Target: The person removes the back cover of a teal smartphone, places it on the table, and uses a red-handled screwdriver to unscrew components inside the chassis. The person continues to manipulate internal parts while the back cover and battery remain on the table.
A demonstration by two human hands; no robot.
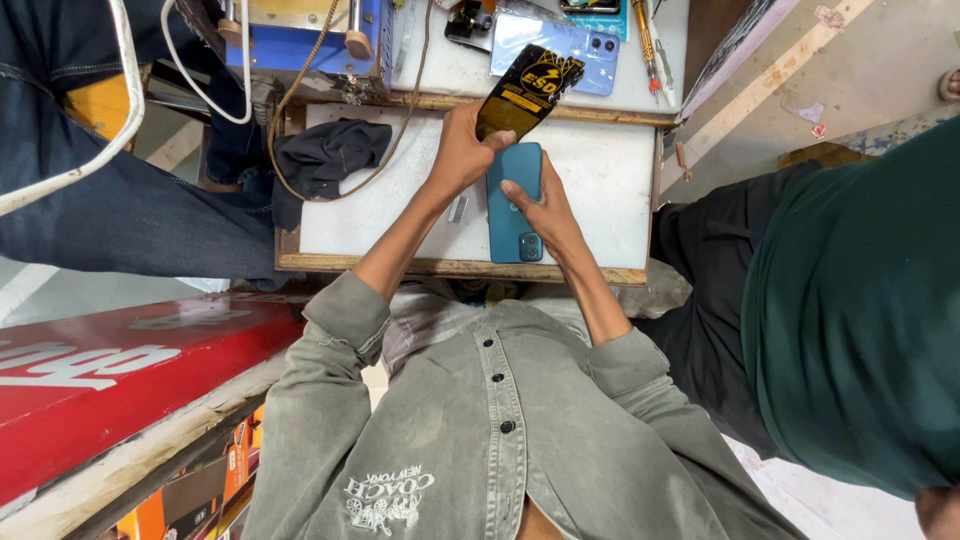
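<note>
A teal phone [512, 215] lies back-up on a white work board [600, 180], its camera end toward me. My right hand [548, 212] rests on the phone's right side, fingers spread and pressing it down. My left hand [458, 150] grips the lower end of a black and yellow flat packet [528, 88], held tilted just above the phone's far end. Both forearms come out of rolled grey-green shirt sleeves.
A black cloth [325, 155] and a cord lie at the board's left. Behind it stand a blue machine [310, 30], a light blue phone [555, 40] and a screwdriver [645, 45]. A person in dark green [860, 300] sits close on the right, another in jeans [100, 200] on the left.
</note>
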